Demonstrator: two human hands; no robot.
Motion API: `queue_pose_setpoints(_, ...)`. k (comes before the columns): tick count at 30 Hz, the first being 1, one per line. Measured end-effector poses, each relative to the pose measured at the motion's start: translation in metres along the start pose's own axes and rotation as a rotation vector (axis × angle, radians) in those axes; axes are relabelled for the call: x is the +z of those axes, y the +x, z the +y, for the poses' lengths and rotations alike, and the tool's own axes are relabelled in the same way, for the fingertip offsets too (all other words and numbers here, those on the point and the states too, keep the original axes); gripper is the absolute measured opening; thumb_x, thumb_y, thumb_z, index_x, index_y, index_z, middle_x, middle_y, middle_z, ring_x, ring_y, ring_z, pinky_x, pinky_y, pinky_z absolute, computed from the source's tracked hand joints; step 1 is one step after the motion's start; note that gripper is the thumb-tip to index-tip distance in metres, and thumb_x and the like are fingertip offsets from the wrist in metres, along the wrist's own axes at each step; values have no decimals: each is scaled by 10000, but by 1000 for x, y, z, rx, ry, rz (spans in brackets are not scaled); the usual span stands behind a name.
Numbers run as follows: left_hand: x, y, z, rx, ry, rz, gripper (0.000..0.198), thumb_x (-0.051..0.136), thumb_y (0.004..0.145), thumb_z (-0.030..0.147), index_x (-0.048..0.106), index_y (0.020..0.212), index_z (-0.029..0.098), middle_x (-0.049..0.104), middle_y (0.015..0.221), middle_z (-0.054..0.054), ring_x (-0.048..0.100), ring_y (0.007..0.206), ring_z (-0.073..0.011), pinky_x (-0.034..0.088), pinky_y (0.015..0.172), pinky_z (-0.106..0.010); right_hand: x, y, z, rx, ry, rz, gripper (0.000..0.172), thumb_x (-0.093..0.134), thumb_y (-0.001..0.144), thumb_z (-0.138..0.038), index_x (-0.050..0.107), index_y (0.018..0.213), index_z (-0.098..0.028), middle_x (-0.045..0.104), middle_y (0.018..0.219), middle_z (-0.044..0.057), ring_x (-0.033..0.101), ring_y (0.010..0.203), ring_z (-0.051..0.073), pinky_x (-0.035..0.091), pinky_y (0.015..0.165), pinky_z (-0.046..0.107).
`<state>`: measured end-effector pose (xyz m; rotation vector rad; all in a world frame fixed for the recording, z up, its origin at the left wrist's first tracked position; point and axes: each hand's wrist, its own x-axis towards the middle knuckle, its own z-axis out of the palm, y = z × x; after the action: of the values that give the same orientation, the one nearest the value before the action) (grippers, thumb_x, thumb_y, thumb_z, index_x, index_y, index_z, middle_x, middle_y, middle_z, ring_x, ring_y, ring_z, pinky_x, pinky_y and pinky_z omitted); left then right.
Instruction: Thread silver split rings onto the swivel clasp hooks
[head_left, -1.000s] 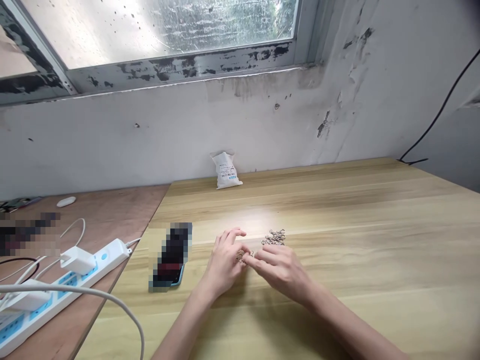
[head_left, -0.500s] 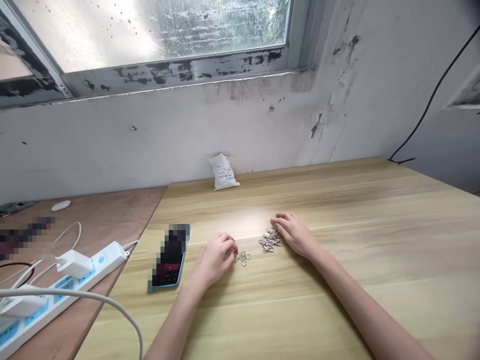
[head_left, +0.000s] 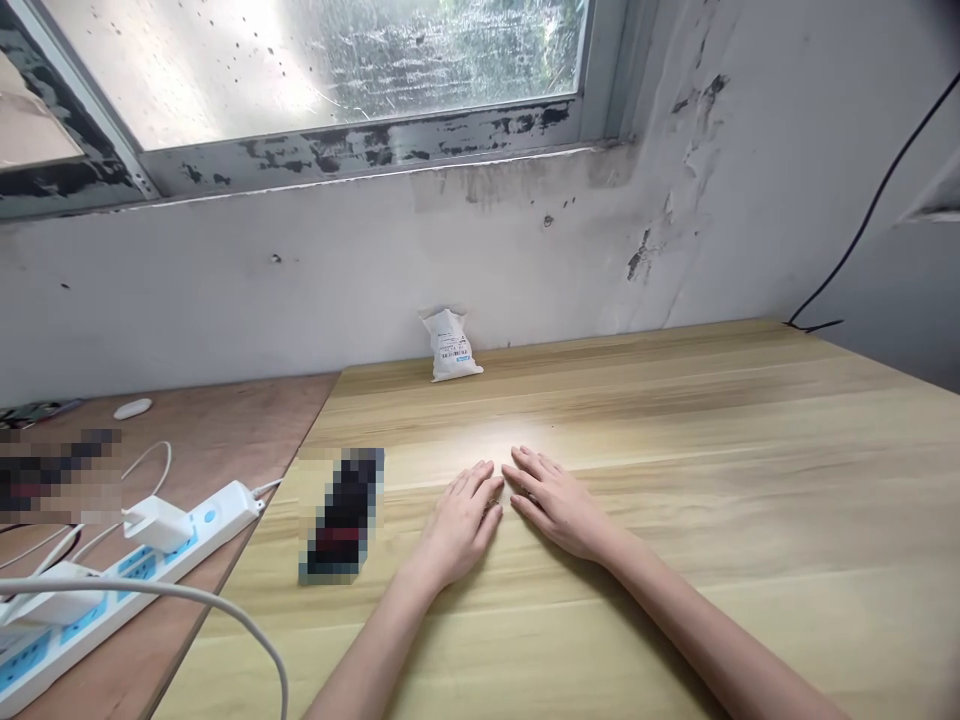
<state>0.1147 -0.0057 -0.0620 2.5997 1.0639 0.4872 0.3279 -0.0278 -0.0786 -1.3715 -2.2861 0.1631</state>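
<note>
Both my hands lie flat, palms down, on the light wooden table (head_left: 675, 420), side by side near its middle. My left hand (head_left: 459, 522) has its fingers stretched forward and covers the spot where the small metal rings lay. My right hand (head_left: 553, 502) is also spread flat, over the pile of small metal clasps. Only a sliver of metal (head_left: 529, 496) shows under the right fingers. The two hands almost touch at the fingertips.
A phone (head_left: 342, 515) lies left of my left hand. A white power strip (head_left: 120, 560) with plugs and cables sits on the brown table (head_left: 225, 430) at the left. A small white packet (head_left: 451, 345) leans on the wall at the back.
My right hand has moved left and toward me, my left hand has opened, and both now lie flat over the rings and clasps, hiding them.
</note>
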Motion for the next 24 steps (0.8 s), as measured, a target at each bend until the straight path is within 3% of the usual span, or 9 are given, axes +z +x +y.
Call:
queue_pose_setpoints(5, -23, -5, -14, 19, -55, -26, 384, 504, 954, 354, 496, 1321, 240, 466, 1457, -103, 445, 1346, -251, 405, 1100, -450, -5, -5, 2, 16, 115, 9, 422, 431, 1001, -346, 462, 1403, -220, 433, 1488, 138, 423, 1367, 253, 416, 1095, 439)
queue_pose_setpoints(9, -38, -6, -19, 17, -36, -14, 220, 488, 962, 284, 618, 1128, 223, 630, 1209, -84, 580, 1149, -227, 480, 982, -398, -18, -7, 17, 91, 93, 55, 349, 461, 983, -340, 585, 1270, -186, 532, 1365, 163, 551, 1229, 273, 497, 989, 431)
queue_pose_setpoints(14, -35, -3, -17, 25, 46, 15, 141, 527, 925, 195, 664, 907, 223, 676, 1032, -40, 615, 1010, -203, 504, 850, -335, -21, -6, 26, 47, 24, 81, 184, 541, 923, -236, 698, 1019, -226, 640, 1052, 96, 628, 944, 231, 543, 777, 370)
queue_pose_setpoints(18, -35, -2, -14, 6, 38, 48, 142, 551, 904, 182, 663, 824, 218, 677, 949, -30, 625, 918, -186, 494, 771, -305, -17, -4, 20, 37, 10, 109, 154, 563, 916, -245, 698, 988, -224, 641, 1007, 87, 621, 904, 228, 528, 729, 353)
queue_pose_setpoints(24, -42, -5, -14, 6, 1, 23, 94, 608, 888, 268, 691, 871, 227, 666, 980, -30, 621, 950, -196, 492, 805, -315, -18, -1, 7, 55, -31, 130, 178, 518, 948, -254, 676, 1023, -218, 632, 966, 80, 607, 871, 221, 506, 725, 348)
